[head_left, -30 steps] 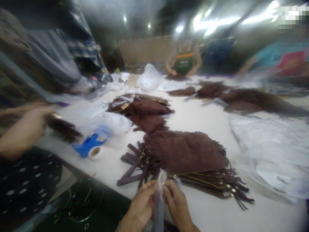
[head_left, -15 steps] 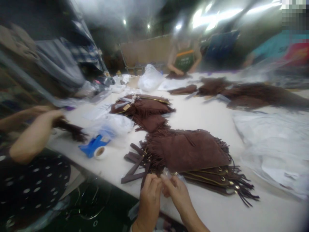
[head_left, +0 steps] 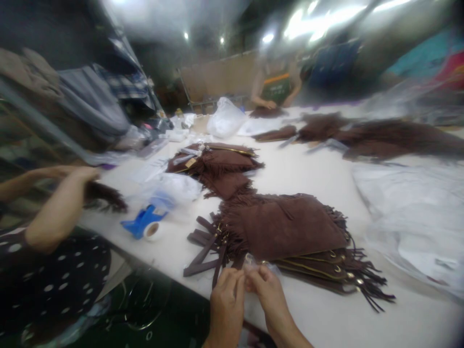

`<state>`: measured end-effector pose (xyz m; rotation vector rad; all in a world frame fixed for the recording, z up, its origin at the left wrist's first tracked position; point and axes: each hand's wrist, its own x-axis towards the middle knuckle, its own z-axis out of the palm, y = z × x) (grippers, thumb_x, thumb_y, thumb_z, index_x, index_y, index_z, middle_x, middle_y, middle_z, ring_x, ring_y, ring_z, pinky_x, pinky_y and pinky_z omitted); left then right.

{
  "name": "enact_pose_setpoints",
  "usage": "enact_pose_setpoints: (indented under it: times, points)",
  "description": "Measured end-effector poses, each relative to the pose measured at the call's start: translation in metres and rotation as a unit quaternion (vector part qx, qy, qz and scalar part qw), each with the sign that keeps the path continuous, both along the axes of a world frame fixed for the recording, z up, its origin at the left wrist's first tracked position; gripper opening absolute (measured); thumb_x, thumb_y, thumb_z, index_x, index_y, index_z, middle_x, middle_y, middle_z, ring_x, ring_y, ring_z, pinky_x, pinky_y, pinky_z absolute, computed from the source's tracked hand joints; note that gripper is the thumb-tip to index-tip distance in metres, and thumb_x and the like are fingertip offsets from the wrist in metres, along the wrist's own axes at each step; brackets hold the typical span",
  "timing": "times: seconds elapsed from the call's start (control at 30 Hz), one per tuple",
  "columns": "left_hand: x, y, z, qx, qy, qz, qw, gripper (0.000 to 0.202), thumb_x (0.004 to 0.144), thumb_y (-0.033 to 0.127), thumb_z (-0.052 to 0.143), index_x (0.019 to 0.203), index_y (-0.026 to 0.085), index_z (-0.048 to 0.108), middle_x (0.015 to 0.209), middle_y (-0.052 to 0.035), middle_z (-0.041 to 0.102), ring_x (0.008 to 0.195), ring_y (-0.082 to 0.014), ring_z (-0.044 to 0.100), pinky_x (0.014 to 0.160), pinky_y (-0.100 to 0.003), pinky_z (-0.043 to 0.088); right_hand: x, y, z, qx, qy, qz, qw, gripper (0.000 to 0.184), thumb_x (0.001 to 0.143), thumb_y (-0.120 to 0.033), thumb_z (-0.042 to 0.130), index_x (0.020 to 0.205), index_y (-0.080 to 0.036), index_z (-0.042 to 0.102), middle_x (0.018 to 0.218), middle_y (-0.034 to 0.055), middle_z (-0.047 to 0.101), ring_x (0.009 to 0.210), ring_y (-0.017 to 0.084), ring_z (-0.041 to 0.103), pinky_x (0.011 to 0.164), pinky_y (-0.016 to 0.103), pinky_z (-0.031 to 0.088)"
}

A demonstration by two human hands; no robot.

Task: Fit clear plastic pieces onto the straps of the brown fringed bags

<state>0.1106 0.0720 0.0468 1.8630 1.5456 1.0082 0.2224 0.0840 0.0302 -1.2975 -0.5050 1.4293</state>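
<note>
My left hand [head_left: 228, 297] and my right hand [head_left: 268, 290] meet at the table's front edge, fingertips pinched together. Between and just beyond them shows a small piece of clear plastic [head_left: 249, 260], which both seem to grip; its details are blurred. Right behind my hands lies a stack of brown suede fringed bags [head_left: 290, 224], their gold-coloured zips and rings facing me. Dark straps [head_left: 203, 256] with metal clips trail from the stack's left side. Tassels [head_left: 373, 285] hang off its right end.
A blue tape dispenser [head_left: 142, 221] with a white roll [head_left: 151, 231] stands left. More fringed bags [head_left: 217, 162] lie behind. White plastic sheets [head_left: 416, 222] cover the right side. A co-worker's arm [head_left: 58, 208] reaches in at left; another person [head_left: 275, 89] works across the table.
My hands stay pinched together and have dropped slightly toward me, showing more of the clear plastic. The co-worker's arm at left has shifted a little to the right.
</note>
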Motion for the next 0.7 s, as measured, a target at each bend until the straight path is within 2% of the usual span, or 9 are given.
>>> enact_pose_setpoints:
  times: [0.3, 0.43, 0.7]
  points:
    - [0.0093, -0.0001, 0.0088, -0.097, -0.071, 0.085, 0.989, 0.017, 0.088, 0.03, 0.056, 0.084, 0.021, 0.07, 0.088, -0.0052, 0.069, 0.085, -0.0216, 0.064, 0.078, -0.03, 0.049, 0.0001, -0.0022, 0.0013, 0.005, 0.017, -0.007, 1.0, 0.032, 0.067, -0.045, 0.074, 0.063, -0.017, 0.061, 0.054, -0.0031, 0.054, 0.051, 0.011, 0.047, 0.051, 0.023, 0.04]
    - [0.0082, 0.0001, 0.0085, -0.096, -0.046, 0.07, 0.992, 0.017, 0.089, 0.03, 0.055, 0.087, 0.021, 0.07, 0.087, -0.0046, 0.069, 0.082, -0.0208, 0.064, 0.075, -0.029, 0.049, 0.0001, -0.0026, 0.0, 0.013, 0.013, -0.005, 1.0, 0.031, 0.068, -0.044, 0.074, 0.063, -0.017, 0.061, 0.053, -0.0034, 0.054, 0.05, 0.012, 0.047, 0.051, 0.023, 0.039]
    - [0.005, -0.0011, 0.0088, -0.032, 0.016, 0.037, 0.999, 0.019, 0.091, 0.026, 0.051, 0.093, 0.022, 0.07, 0.092, -0.0048, 0.069, 0.089, -0.0194, 0.064, 0.083, -0.028, 0.049, 0.0003, -0.0035, -0.0008, 0.024, 0.014, 0.001, 1.0, 0.033, 0.07, -0.046, 0.072, 0.063, -0.017, 0.058, 0.053, -0.0036, 0.054, 0.05, 0.012, 0.048, 0.052, 0.024, 0.04]
